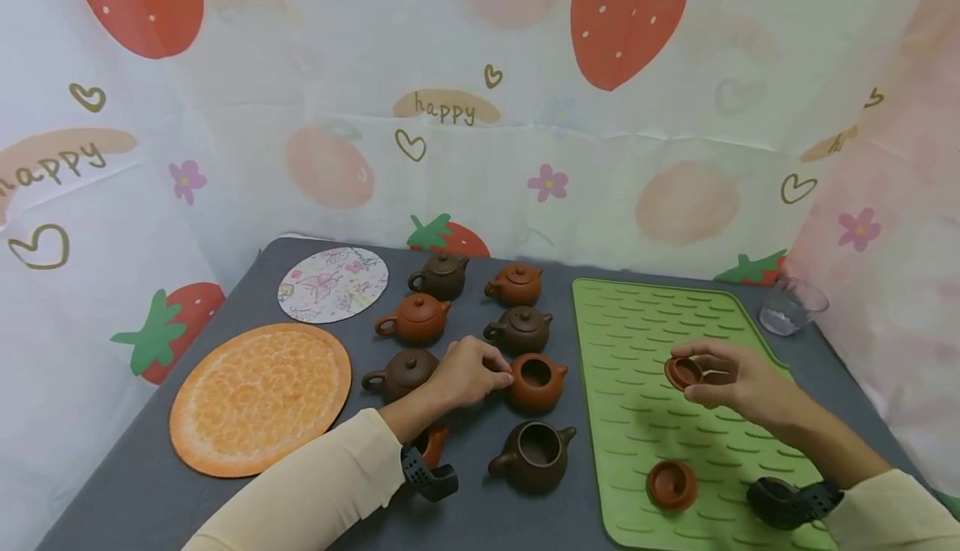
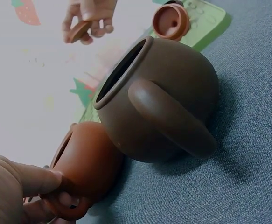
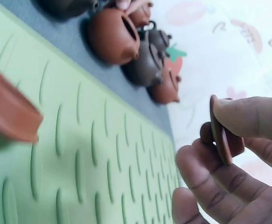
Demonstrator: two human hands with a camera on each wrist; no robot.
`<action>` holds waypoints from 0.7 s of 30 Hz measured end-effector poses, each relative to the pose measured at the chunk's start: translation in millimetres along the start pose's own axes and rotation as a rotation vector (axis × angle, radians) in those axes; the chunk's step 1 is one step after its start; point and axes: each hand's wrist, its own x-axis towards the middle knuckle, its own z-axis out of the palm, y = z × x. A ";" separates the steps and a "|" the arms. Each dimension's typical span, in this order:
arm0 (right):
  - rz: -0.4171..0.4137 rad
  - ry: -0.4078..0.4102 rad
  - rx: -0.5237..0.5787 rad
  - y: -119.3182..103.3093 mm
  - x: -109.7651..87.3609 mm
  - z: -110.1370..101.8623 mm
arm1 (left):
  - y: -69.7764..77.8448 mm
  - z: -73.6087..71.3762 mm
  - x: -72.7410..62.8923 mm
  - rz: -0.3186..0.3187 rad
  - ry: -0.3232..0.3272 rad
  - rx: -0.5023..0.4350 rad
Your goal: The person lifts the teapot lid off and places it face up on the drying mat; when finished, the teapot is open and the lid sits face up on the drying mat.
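My left hand [image 1: 472,372] pinches the loop handle of a lidless reddish-brown teapot [image 1: 546,398]; in the left wrist view, thumb and fingertips grip that teapot [image 2: 91,158]. Above the green mat, my right hand [image 1: 738,380] holds a reddish teapot lid [image 1: 678,373] by its edge. Its hollow underside faces up in the head view, and the right wrist view shows the lid [image 3: 222,133] edge-on between thumb and fingers. A dark brown lidless teapot [image 1: 534,478] stands nearer than the gripped one. Another reddish lid [image 1: 672,485] lies upturned on the mat.
Several lidded teapots, such as a dark one [image 1: 521,330] and a reddish one [image 1: 420,319], stand behind. My left forearm partly covers another reddish teapot [image 1: 431,444]. Round orange [image 1: 262,401] and floral [image 1: 333,284] mats lie left; a green mat [image 1: 637,434] and clear glass [image 1: 787,309], right.
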 end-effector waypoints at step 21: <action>0.194 -0.159 -0.091 37.6 -21.2 -36.8 | 0.0 0.6 -0.8 0.008 0.005 0.002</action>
